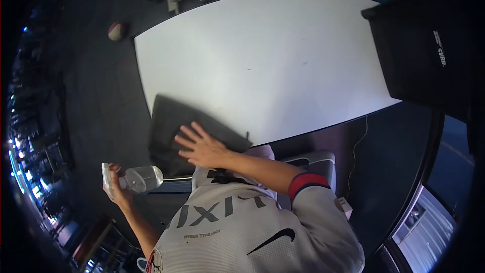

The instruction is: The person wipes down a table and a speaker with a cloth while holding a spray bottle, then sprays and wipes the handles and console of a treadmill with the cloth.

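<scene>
A dark floor [96,116] spreads around the white table [303,40]; bluish-white lights [16,173] glow along the left edge, and a ball [116,31] lies on the floor.

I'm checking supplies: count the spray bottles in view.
1: the clear spray bottle held in the left hand, off the white table. Others may be hidden in the dark surroundings.

The left hand [117,186] grips a clear spray bottle [143,179] with a white head, while the right hand [203,147] rests spread on a dark cloth [172,121] at the near left corner of a white table [252,45].
</scene>
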The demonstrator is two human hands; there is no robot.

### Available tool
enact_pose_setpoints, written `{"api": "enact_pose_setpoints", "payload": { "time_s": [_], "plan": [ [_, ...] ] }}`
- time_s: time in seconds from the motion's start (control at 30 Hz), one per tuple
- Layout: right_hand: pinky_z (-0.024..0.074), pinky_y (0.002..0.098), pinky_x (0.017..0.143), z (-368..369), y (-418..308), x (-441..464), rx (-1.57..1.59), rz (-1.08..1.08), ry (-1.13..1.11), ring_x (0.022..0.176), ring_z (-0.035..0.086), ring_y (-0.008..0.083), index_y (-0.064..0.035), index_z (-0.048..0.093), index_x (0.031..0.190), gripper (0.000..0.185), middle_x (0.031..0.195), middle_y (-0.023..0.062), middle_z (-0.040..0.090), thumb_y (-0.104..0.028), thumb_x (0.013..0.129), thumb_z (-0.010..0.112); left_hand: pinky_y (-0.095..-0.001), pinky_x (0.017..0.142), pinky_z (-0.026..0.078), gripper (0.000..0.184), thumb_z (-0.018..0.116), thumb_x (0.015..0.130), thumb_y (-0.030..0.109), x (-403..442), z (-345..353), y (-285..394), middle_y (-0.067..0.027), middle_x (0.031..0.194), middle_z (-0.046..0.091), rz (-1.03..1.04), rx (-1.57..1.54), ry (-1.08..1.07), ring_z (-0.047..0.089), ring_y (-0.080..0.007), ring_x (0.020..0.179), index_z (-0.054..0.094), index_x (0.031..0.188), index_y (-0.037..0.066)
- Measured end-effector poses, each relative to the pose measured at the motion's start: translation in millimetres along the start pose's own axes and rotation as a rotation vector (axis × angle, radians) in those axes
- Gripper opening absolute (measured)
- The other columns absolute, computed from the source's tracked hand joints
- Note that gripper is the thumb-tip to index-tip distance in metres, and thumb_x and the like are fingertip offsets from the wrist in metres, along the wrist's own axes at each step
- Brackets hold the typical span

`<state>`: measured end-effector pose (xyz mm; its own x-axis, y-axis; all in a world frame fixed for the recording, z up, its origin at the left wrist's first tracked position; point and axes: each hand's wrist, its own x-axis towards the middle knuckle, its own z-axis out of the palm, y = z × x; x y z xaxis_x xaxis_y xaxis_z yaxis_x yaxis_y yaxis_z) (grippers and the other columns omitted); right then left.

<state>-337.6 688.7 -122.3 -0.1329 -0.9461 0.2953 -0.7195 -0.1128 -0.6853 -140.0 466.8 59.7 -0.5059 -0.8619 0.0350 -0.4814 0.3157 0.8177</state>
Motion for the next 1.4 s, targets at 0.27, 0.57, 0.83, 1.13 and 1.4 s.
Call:
{"api": "enact_pose_setpoints", "payload": {
  "time_s": [0.27,0.57,0.83,1.13,1.4],
  "plan": [
    [0.0272,0.0697,0.109,-293,162,-223,-0.779,1.192,0.248,0.143,0.028,0.0484,-0.0265,0.052,0.142,0.059,0.154,0.0178,0.038,-0.043,0.087,0.060,-0.0312,0.065,0.048,0.035,0.064,0.092,0.029,-13,147,108,-0.0099,0.087,0.065,0.159,-0.004,-0.358,0.060,-0.0176,0.073,0.066,0.099,-0.005],
    [0.0196,0.0604,0.118,-174,91,-251,-0.663,1.223,0.673,0.146,0.026,0.0476,0.0035,0.046,0.141,0.056,0.154,0.0274,0.035,-0.028,0.096,0.056,-0.0428,0.074,0.050,0.035,0.063,0.082,0.031,44,444,257,-0.0220,0.080,0.067,0.513,0.184,-0.800,0.066,-0.0337,0.080,0.070,0.085,-0.003],
    [0.0466,0.0347,0.088,-174,-9,-348,-0.068,1.541,1.684,0.095,0.058,0.0238,0.0120,0.050,0.134,0.046,0.109,0.0185,0.065,-0.023,0.104,0.049,-0.0415,0.097,0.049,0.069,0.067,0.077,0.046,70,593,273,-0.0292,0.110,0.067,0.375,0.415,-1.018,0.063,-0.0386,0.113,0.062,0.113,-0.012],
    [0.0488,0.0371,0.096,-221,-33,-415,0.040,1.312,2.295,0.108,0.060,0.0263,0.0101,0.045,0.137,0.050,0.124,0.0195,0.058,-0.028,0.104,0.049,-0.0492,0.085,0.052,0.048,0.064,0.085,0.042,-132,571,243,-0.0245,0.095,0.068,0.831,0.421,-1.584,0.065,-0.0419,0.091,0.068,0.104,-0.002],
    [0.0128,0.0670,0.115,-221,59,-306,-0.515,1.336,0.491,0.144,0.019,0.0557,-0.0035,0.040,0.149,0.066,0.153,0.0324,0.030,-0.039,0.095,0.057,-0.0440,0.067,0.050,0.015,0.063,0.081,0.012,-60,398,232,-0.0176,0.083,0.062,0.691,-0.062,-1.031,0.061,-0.0362,0.072,0.062,0.087,-0.001]
  ]
}}
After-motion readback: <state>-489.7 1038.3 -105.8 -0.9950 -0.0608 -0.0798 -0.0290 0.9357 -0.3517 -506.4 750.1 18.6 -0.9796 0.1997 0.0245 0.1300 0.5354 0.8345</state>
